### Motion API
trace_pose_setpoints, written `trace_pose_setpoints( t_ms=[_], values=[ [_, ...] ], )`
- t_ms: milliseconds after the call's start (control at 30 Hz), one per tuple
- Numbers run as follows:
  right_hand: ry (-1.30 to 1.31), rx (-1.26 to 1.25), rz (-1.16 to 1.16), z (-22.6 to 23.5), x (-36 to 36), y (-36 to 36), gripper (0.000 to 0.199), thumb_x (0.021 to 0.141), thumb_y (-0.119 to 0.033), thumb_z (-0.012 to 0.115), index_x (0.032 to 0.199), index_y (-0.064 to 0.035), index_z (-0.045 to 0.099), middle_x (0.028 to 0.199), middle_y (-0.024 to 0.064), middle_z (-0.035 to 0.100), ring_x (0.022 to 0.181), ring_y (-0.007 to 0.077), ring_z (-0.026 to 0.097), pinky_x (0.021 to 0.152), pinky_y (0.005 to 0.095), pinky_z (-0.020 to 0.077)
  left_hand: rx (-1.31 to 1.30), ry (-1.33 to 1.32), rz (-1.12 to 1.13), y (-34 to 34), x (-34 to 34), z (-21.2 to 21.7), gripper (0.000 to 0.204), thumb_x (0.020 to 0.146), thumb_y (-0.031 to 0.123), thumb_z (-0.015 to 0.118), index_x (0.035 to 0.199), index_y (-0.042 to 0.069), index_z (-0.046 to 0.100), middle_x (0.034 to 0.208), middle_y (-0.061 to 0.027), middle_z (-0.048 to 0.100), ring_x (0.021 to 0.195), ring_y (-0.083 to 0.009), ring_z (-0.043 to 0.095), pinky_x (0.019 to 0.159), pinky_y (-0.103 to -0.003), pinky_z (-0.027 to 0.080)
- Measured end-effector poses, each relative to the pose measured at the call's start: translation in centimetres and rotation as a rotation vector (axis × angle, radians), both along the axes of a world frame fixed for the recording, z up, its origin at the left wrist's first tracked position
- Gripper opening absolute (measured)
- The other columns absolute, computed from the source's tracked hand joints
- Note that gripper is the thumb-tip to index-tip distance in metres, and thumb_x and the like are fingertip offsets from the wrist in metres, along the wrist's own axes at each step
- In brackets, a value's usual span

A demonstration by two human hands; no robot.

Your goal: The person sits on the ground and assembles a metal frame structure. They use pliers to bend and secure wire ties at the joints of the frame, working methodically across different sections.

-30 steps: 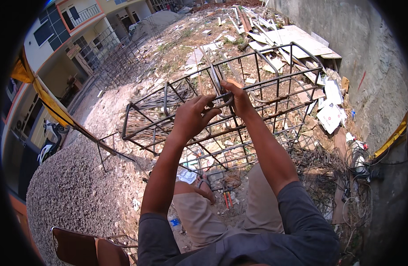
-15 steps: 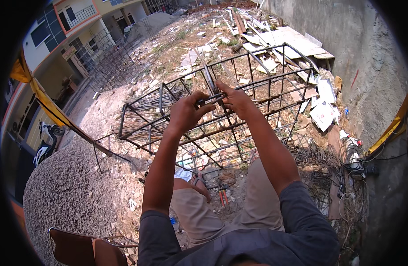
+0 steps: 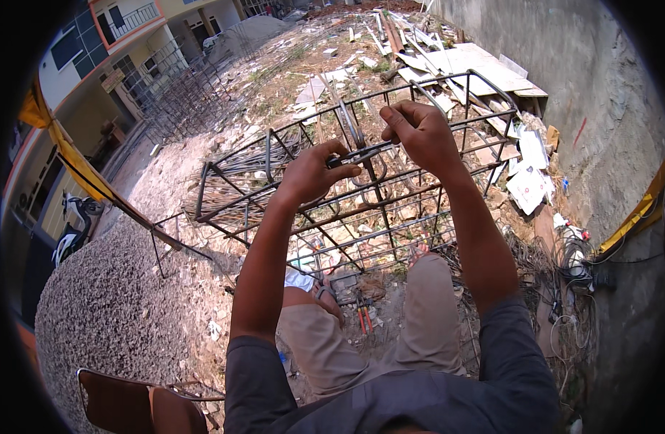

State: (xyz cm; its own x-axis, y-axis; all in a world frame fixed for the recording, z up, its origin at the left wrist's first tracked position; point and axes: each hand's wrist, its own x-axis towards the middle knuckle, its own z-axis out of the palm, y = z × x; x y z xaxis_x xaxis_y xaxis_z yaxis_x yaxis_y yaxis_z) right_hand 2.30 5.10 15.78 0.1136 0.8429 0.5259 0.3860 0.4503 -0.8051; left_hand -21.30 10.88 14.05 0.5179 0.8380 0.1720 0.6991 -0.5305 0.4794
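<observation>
A rectangular cage of steel reinforcing bars (image 3: 423,192) stands across in front of my legs. My left hand (image 3: 310,173) is at the middle of its upper side, thumb and fingers closed on a rebar. Just beside that grip, several bent rebar stirrups (image 3: 352,126) are gathered close together on the cage. My right hand (image 3: 423,137) is raised above the upper bars, right of the stirrups and apart from them. Its thumb and fingers are pinched together; whatever they may hold is too small to make out.
Red-handled pliers (image 3: 365,318) lie on the ground between my feet. A gravel heap (image 3: 115,311) and a brown chair (image 3: 130,405) are at left. Tangled wire (image 3: 517,267) and white broken boards (image 3: 470,69) lie along the concrete wall (image 3: 564,94) at right.
My right hand has lifted off the bars beside my left hand and moved up and to the right, its fingers pinched. My left hand stays at nearly the same place on the rebar.
</observation>
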Motion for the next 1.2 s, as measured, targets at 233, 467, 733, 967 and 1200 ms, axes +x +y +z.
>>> trace_pose_setpoints(
  t_ms=[233, 467, 733, 967, 1200],
  values=[
    [-0.708, -0.864, 0.072, 1.4, -0.1, 10.1, 0.031, 0.094, -0.012, 0.049, 0.099, 0.0077, 0.072, 0.085, 0.0221, 0.076, 0.073, 0.027, 0.076, 0.065, 0.0407, 0.0626, -0.063, -0.003, -0.032, 0.7, 0.5, -0.1, 0.061, 0.082, 0.054, 0.082, 0.12, 0.008, 0.07, 0.102, -0.0156, 0.075, 0.094, -0.0275, 0.073, 0.086, -0.042, 0.054],
    [-0.869, -1.218, 0.154, -2.3, 0.7, 16.1, 0.033, 0.091, -0.033, 0.075, 0.109, -0.0054, 0.074, 0.102, 0.0146, 0.077, 0.082, 0.0212, 0.076, 0.077, 0.0386, 0.061, -0.067, -0.018, -0.066, 0.7, 2.2, -0.2, 0.06, 0.081, 0.055, 0.083, 0.119, 0.011, 0.072, 0.102, -0.0151, 0.076, 0.093, -0.0267, 0.074, 0.085, -0.041, 0.054],
    [-1.321, -0.929, 0.172, -3.2, -2.2, 17.5, 0.017, 0.08, -0.019, 0.079, 0.092, -0.0071, 0.079, 0.085, 0.014, 0.076, 0.071, 0.0242, 0.072, 0.065, 0.0392, 0.0589, -0.001, -0.045, -0.058, 0.7, 0.6, -0.7, 0.048, 0.084, 0.042, 0.085, 0.115, 0.008, 0.072, 0.091, -0.0103, 0.075, 0.079, -0.017, 0.068, 0.073, -0.035, 0.052],
    [-1.156, -0.69, -0.042, -3.6, -2.3, 15.9, 0.025, 0.081, -0.016, 0.078, 0.103, -0.0032, 0.079, 0.099, 0.0157, 0.077, 0.086, 0.0253, 0.075, 0.076, 0.0397, 0.0585, 0.016, -0.033, -0.049, -0.1, 0.4, -0.5, 0.053, 0.084, 0.046, 0.084, 0.117, 0.007, 0.071, 0.099, -0.0123, 0.075, 0.088, -0.0223, 0.072, 0.079, -0.038, 0.054],
    [-0.707, -0.625, -0.187, -1.3, -1.6, 13.0, 0.033, 0.09, -0.021, 0.063, 0.108, 0.004, 0.075, 0.11, 0.0238, 0.073, 0.099, 0.0298, 0.074, 0.085, 0.0395, 0.0585, 0.005, 0.003, -0.038, -0.4, 0.5, 0.0, 0.059, 0.084, 0.048, 0.083, 0.122, 0.006, 0.071, 0.113, -0.0158, 0.074, 0.1, -0.0259, 0.072, 0.09, -0.041, 0.054]
  ],
)
